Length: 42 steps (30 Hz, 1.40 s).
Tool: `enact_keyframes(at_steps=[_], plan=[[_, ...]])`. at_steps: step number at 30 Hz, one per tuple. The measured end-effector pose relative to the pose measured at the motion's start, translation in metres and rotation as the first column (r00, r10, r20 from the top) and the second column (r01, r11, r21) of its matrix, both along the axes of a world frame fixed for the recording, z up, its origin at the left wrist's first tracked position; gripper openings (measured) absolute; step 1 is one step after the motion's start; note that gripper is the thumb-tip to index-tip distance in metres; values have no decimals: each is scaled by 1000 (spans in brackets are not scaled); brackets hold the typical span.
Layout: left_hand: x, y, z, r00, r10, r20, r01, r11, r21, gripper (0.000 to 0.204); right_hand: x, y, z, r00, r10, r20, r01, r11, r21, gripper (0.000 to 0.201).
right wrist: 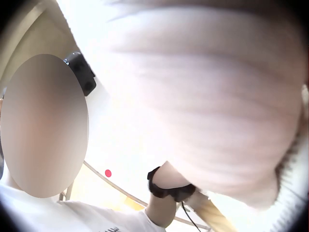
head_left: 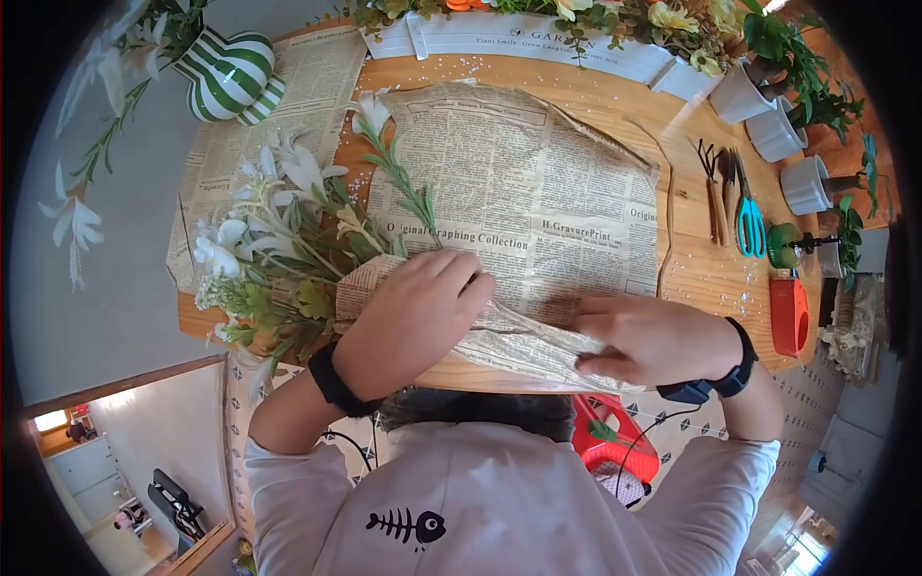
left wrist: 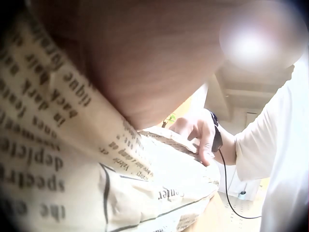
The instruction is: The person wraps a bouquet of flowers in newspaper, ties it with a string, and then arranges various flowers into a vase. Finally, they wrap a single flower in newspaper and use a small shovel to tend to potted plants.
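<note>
A sheet of newsprint-patterned paper (head_left: 499, 163) covers the middle of the wooden table, its near edge folded up over the stems of a bouquet of white flowers (head_left: 279, 221). The left hand (head_left: 418, 312) lies on the folded paper at the stems, fingers bent over it; its fingertips are hidden. The right hand (head_left: 658, 338) pinches the fold's right end between thumb and fingers. In the left wrist view the printed paper (left wrist: 58, 140) runs beneath the left hand (left wrist: 145, 58), and the right hand (left wrist: 195, 135) grips its far edge. The right wrist view shows mostly the blurred right hand (right wrist: 212, 101).
A white planter box (head_left: 538, 40) with flowers stands at the back. On the right are small tools (head_left: 715, 197), teal-handled scissors (head_left: 750, 226), white pots (head_left: 776, 130) and a red holder (head_left: 789, 317). A green-striped vase (head_left: 230, 77) is at the back left, over more newsprint paper.
</note>
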<state>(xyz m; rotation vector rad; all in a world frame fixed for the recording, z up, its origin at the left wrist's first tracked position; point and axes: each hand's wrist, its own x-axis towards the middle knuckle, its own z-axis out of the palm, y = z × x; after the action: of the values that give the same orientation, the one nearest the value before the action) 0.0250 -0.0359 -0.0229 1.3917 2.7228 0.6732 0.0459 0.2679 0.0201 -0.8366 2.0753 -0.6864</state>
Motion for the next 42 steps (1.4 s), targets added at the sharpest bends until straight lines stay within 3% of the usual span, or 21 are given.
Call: enact_keyframes(at_steps=[2,5,7,8,9,10,11,12,14,15,16,19,22,25,27,30,34,36,42], plan=[[-2,-1,2,1000,-4,12,5,999,-53,16,1,7,-2,999,-22,-45,22,1000,-16,29],[-7,-1,4,999,-2,51,8,995,-104,15,9,16,-1,991,-124,-50,130,982,134,29],[-10,0,2,997,0,83,9,994,-107,15,19,20,-3,945,-232,-229,272,949,159,25],[-11,1,-1,996,4,89,5,994,-107,14,26,18,-3,946,-233,-225,272,949,160,25],[-13,2,-3,996,8,94,2,994,-107,14,33,14,-2,886,-240,-396,315,939,136,27],[-16,3,-6,995,6,96,4,994,-106,14,39,10,-1,796,-240,-555,353,930,105,31],[-18,4,-9,993,-5,115,18,993,-117,15,42,6,3,792,-182,-583,338,926,170,44],[-19,4,-11,991,-16,134,33,991,-126,16,46,0,4,793,-183,-581,340,924,173,44],[-20,4,-13,980,6,199,21,991,-129,18,54,-14,5,765,-250,-593,300,954,-15,59],[-21,4,-13,966,30,259,6,991,-136,20,59,-23,3,816,-271,-511,292,956,-41,74],[-22,5,-12,966,26,258,9,991,-135,20,63,-32,-3,815,-273,-512,295,955,-39,74],[-22,6,-10,958,79,275,-17,975,-221,23,71,-58,-38,718,-347,-603,369,925,-92,83],[-22,6,-14,962,94,257,-38,976,-216,24,73,-72,-47,678,-397,-619,406,904,-135,78],[-22,5,-11,924,175,341,-98,968,-230,28,71,-74,-52,668,-401,-627,398,904,-154,70],[-22,3,-10,997,72,-14,-71,997,9,32,72,-72,-56,685,-408,-604,394,904,-163,64],[-13,-3,3,998,7,60,2,991,-135,37,68,-71,-58,689,-435,-579,393,896,-206,55],[27,-5,7,997,-35,75,38,998,-40,41,59,-68,-57,697,-442,-564,378,896,-235,47],[33,-4,-11,987,-6,-160,-11,995,-104,46,56,-65,-56,703,-441,-558,366,897,-247,46],[19,-6,-29,977,-50,-205,27,993,-117,49,48,-60,-57,740,-439,-509,361,898,-249,42]])
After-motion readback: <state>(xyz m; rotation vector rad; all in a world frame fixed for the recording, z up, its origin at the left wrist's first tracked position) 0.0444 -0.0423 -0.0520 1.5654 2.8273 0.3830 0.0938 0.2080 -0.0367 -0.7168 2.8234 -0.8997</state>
